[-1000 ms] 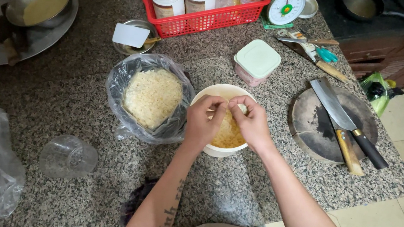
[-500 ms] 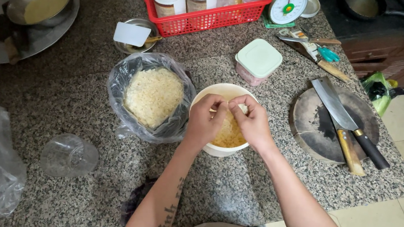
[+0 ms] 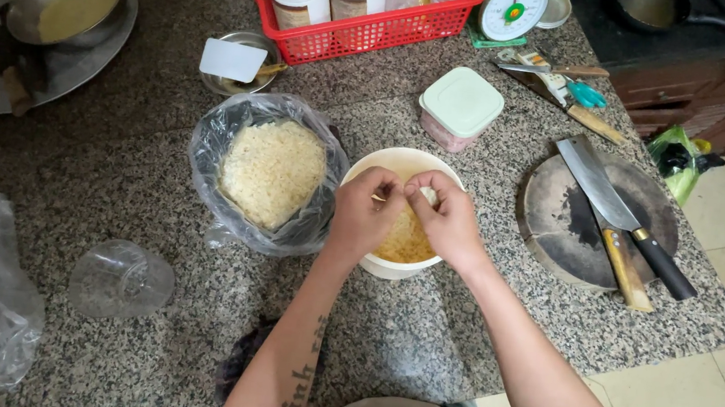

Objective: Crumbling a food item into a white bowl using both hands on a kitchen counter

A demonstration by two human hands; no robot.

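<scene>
Both hands are over the white bowl, which stands on the speckled worktop just right of the open plastic bag of pale shreds. Left hand and right hand meet above the yellowish contents — fingers pinched closed on a small pale piece. A cleaver lies on the round chopping board to the right, well apart.

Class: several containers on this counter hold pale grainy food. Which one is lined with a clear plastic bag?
The plastic-lined bowl of pale shreds, just left of the white bowl under both hands; the metal bowl far left has no bag.
</scene>
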